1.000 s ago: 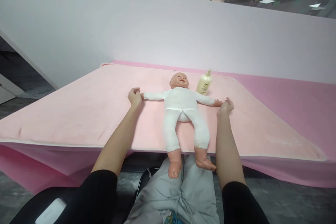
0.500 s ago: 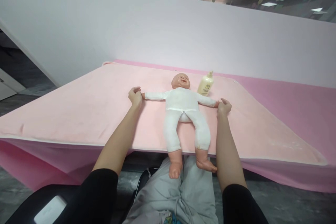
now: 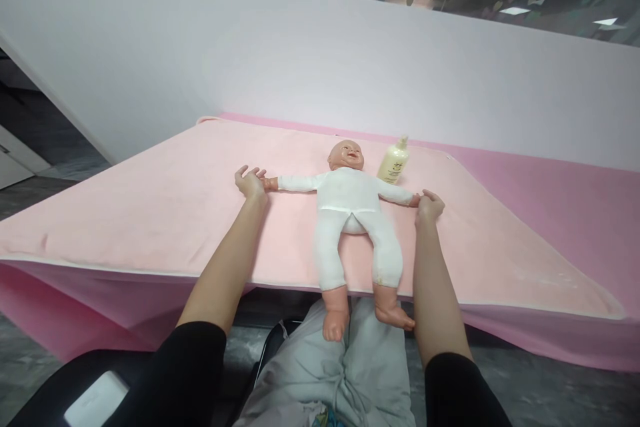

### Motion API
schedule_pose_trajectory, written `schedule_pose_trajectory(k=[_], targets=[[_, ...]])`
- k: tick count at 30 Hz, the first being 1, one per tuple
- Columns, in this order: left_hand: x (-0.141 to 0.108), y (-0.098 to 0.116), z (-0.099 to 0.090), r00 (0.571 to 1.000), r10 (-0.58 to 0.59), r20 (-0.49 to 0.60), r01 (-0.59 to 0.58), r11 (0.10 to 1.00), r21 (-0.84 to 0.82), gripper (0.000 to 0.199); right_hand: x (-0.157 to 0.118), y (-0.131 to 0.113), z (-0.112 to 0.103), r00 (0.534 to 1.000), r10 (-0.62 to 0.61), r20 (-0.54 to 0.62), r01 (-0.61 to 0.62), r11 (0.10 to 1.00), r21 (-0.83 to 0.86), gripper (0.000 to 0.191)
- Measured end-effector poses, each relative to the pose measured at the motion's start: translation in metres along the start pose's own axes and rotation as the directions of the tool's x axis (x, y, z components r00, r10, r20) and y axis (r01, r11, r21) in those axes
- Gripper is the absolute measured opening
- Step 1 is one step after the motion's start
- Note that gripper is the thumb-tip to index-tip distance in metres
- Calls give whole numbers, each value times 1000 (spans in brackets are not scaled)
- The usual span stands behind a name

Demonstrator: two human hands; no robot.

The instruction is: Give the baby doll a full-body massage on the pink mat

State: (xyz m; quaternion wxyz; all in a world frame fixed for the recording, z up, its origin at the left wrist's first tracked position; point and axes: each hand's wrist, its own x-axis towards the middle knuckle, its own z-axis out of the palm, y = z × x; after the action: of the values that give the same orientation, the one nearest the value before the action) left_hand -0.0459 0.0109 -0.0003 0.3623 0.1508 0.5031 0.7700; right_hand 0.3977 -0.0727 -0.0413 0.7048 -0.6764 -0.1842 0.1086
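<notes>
A baby doll (image 3: 349, 193) in a white suit lies on its back on a pink padded mat (image 3: 165, 207), arms spread wide and its feet hanging over the front edge. My left hand (image 3: 251, 182) is at the doll's hand on the left, fingers apart, with the doll's small hand against it. On the other side, my right hand (image 3: 430, 205) is closed round the doll's other hand. Just beyond the doll's arm on the right, a pale yellow pump bottle (image 3: 393, 161) rests on the mat.
Behind the mat rises a white partition (image 3: 320, 60). Pink cloth (image 3: 565, 207) covers the table under the mat and hangs at the front. A white case (image 3: 97, 401) sits on a black surface at the lower left.
My left hand has opened from its closed grip and shifted slightly left, so more of the doll's hand shows. My right hand still holds the other doll hand.
</notes>
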Motion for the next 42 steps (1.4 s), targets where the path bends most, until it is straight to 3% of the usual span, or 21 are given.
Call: schedule_pose_trajectory(k=[6,11,13,15,18,21,24,26,28,31,35,38,42], targets=[[-2,7,-3,998,-42,-46,42,999,-15,43,-1,-2,0,1000,15,-10,-15,1000,0,35],[2,8,-4,997,-39,-59,44,996,82,50,-6,-9,-1,1000,25,-15,-24,1000,16,37],[3,7,-5,997,53,-57,-43,984,173,50,-9,-13,-2,999,36,-28,-35,999,13,37],[1,6,-6,973,233,-3,-222,932,287,47,-13,-18,-4,998,44,-41,-44,999,2,36],[-11,4,-8,857,477,194,-514,773,373,43,-17,-23,-5,998,38,-42,-39,999,-21,36],[-29,0,-8,688,554,469,-723,585,368,38,-18,-23,-5,999,37,-37,-38,999,-18,36],[-47,-7,-5,461,459,759,-874,381,301,30,-16,-21,-4,998,52,-39,-52,999,-4,36],[-57,-11,-3,317,353,880,-936,264,231,24,-15,-19,-4,998,54,-43,-54,999,-8,35],[-66,-15,0,228,282,932,-965,192,178,22,-13,-17,-4,998,45,-42,-46,999,-19,34],[-74,-17,1,163,234,958,-980,148,130,23,-12,-14,-4,999,27,-24,-28,999,-27,33],[-80,-16,1,109,169,980,-987,133,87,24,-15,-16,-6,1000,13,-5,-13,1000,-18,31],[-81,-18,1,111,150,982,-984,157,87,25,-19,-20,-7,1000,15,-1,-15,1000,-27,28],[-81,-19,0,146,129,981,-973,198,119,26,-20,-21,-8,1000,28,1,-28,999,-36,28]])
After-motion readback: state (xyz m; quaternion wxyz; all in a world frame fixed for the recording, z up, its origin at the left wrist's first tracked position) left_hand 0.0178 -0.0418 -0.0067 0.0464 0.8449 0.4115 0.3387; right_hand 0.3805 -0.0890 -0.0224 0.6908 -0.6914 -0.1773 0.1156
